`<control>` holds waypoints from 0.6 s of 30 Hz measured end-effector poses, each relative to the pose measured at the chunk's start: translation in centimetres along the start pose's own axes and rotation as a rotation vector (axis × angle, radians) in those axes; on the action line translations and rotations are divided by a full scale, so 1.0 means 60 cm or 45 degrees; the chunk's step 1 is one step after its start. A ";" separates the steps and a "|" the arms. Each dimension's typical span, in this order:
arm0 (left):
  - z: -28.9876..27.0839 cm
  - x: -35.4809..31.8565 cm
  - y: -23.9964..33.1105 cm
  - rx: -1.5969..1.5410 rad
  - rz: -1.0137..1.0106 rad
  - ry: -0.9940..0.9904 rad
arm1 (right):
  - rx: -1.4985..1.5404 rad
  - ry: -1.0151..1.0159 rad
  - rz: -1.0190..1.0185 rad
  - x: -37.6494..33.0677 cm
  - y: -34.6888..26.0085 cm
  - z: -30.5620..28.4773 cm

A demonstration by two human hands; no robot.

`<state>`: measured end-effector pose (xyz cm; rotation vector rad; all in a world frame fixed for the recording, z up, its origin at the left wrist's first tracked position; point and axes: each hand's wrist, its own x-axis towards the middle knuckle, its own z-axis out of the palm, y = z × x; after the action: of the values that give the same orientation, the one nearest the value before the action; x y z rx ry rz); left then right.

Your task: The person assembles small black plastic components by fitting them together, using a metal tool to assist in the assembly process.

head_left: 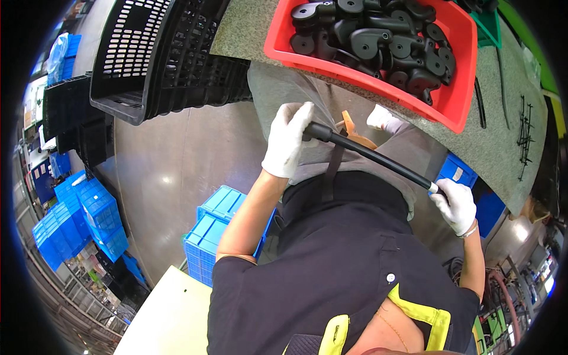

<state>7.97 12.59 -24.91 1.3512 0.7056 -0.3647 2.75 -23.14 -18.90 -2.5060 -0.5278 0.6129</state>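
A black tube (384,164) slants across in front of my body, its left end higher in the picture than its right. My left hand (287,142), in a white glove, is closed around the thicker black fitting at the tube's left end. At the other end, just past a pale band, my white-gloved right hand (457,206) is closed on the tube's tip. My fingers partly hide both ends. Beyond my hands, a red bin (463,89) on the table holds several black molded parts (368,44) with round, holed ends.
The grey speckled table (503,160) carries several thin black rods (524,139) and part of a green bin (489,26). Black perforated crates (198,65) stand at its left. Blue crates (207,236) sit by my left elbow, others (89,213) farther left. A pale yellow surface (171,313) lies at lower left.
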 end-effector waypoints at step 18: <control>0.013 0.014 -0.039 -0.866 0.240 -0.311 | 0.043 0.102 0.092 -0.011 -0.043 0.048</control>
<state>7.35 11.49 -27.18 0.7015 0.4323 -0.1128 0.09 -20.27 -19.50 -2.5149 -0.3961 0.5408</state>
